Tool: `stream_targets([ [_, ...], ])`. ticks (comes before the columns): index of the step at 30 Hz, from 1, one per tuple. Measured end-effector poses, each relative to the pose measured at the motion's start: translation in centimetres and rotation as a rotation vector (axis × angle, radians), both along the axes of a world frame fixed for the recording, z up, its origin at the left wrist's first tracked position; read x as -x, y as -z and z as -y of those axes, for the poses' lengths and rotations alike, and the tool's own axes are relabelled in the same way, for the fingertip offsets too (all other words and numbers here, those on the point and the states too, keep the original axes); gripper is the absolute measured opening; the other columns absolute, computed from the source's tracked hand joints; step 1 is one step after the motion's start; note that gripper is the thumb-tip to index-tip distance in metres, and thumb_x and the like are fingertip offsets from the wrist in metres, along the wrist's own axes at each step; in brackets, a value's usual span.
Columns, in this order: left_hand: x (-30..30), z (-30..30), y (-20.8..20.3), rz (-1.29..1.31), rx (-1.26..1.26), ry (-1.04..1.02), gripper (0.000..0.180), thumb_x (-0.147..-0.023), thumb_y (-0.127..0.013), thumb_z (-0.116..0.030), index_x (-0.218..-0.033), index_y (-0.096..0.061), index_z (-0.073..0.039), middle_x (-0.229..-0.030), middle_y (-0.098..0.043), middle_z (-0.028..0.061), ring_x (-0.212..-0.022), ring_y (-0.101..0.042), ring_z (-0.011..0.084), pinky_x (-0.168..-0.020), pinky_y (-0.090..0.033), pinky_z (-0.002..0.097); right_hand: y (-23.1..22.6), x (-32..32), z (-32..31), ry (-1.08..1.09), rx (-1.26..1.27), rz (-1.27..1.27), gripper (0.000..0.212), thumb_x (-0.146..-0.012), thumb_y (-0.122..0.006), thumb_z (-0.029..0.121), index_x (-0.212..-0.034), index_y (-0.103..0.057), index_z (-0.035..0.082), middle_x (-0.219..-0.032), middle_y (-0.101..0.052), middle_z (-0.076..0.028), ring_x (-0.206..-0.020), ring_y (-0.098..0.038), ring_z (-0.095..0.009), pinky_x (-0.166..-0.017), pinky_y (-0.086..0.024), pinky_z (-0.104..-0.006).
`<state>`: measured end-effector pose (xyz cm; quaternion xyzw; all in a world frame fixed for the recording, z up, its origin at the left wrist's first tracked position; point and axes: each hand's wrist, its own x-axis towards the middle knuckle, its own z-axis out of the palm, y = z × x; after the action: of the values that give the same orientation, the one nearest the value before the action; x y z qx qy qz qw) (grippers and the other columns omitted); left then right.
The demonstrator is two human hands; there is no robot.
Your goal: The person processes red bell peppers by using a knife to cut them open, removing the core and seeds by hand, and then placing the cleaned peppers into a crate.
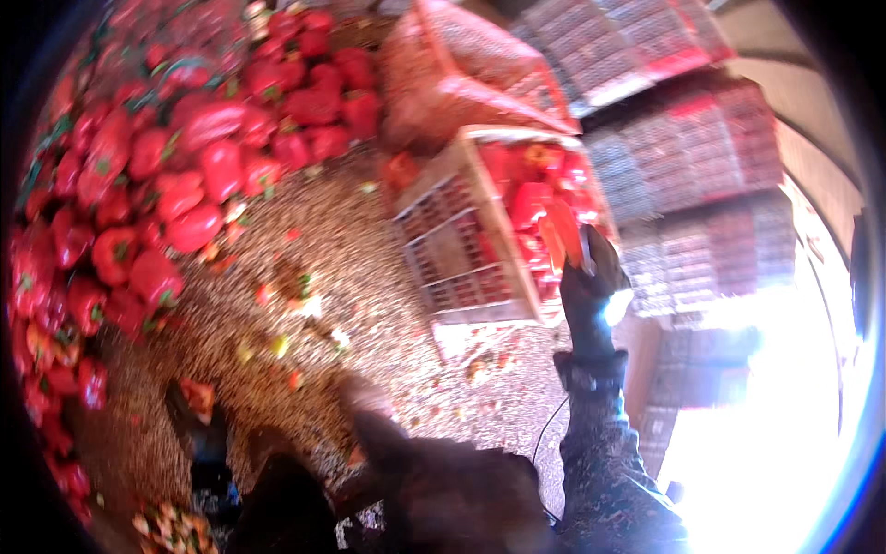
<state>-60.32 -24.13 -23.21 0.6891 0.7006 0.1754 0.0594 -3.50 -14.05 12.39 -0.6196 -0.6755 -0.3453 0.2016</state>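
Observation:
My right hand [595,282], in a dark glove, reaches out over a crate [452,254] of red bell peppers [531,205]. Its fingers are closed on a long red-orange thing [559,233], too blurred to name surely. Low on the left, my left hand [210,432], also in a dark glove, is closed round an orange-red piece of pepper [197,397]. That hand is near a large heap of red bell peppers [198,185], some with green stems.
Behind the crate stands an orange-red crate [471,65]. Stacked crates [683,148] rise at the right, beside bright glare. Pepper scraps [309,305] litter the brown ground [360,249]. More cut bits [171,528] lie at the lower left, and my knees and boots show below.

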Motion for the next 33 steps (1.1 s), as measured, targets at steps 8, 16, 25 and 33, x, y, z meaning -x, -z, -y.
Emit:
stream_targets([
  [8, 2.2, -1.0, 2.7, 1.082, 0.416, -0.15, 0.07, -0.099, -0.058, -0.032, -0.157, -0.024, -0.012, -0.146, -0.046, 0.0162, -0.129, -0.049, 0.0338, -0.104, -0.045, 0.0482, 1.4, -1.3, 2.1, 0.201, 0.505, -0.228, 0.044, -0.09, -0.063, 0.027, -0.132, -0.057, 0.017, -0.106, -0.07, -0.012, -0.086, -0.07, -0.032, -0.074, -0.057, -0.044],
  [16, -8.5, -2.5, -10.9, 1.57, 0.731, 0.137, 0.063, -0.101, -0.046, -0.046, -0.148, -0.036, -0.005, -0.138, -0.053, 0.0153, -0.119, -0.057, 0.0313, -0.094, -0.052, 0.0455, 8.6, 18.6, 2.6, -0.6, 1.237, -1.016, 0.075, -0.092, -0.07, 0.034, -0.152, -0.033, 0.008, -0.148, -0.047, -0.02, -0.109, -0.066, -0.033, -0.092, -0.055, -0.0405],
  [25, -16.5, -6.2, -16.9, 2.025, 1.29, 0.153, 0.059, -0.104, -0.039, -0.046, -0.142, -0.044, -0.001, -0.131, -0.058, 0.0138, -0.116, -0.06, 0.0272, -0.097, -0.052, 0.0397, 8.8, 18.1, 2.4, -0.327, 1.465, -0.841, 0.067, -0.084, -0.074, 0.042, -0.141, -0.05, 0.016, -0.114, -0.069, -0.016, -0.094, -0.071, -0.035, -0.085, -0.056, -0.0436],
  [33, -17.0, -17.3, -9.4, 0.409, -0.087, 0.528, 0.066, -0.089, -0.07, -0.034, -0.144, -0.046, -0.007, -0.141, -0.046, 0.0322, -0.129, -0.045, 0.0507, -0.107, -0.038, 0.055, 2.8, -4.0, 7.3, 0.267, 0.397, -1.08, 0.04, -0.091, -0.069, 0.038, -0.119, -0.056, 0.013, -0.085, -0.063, -0.006, -0.064, -0.055, -0.015, -0.054, -0.041, -0.0291],
])
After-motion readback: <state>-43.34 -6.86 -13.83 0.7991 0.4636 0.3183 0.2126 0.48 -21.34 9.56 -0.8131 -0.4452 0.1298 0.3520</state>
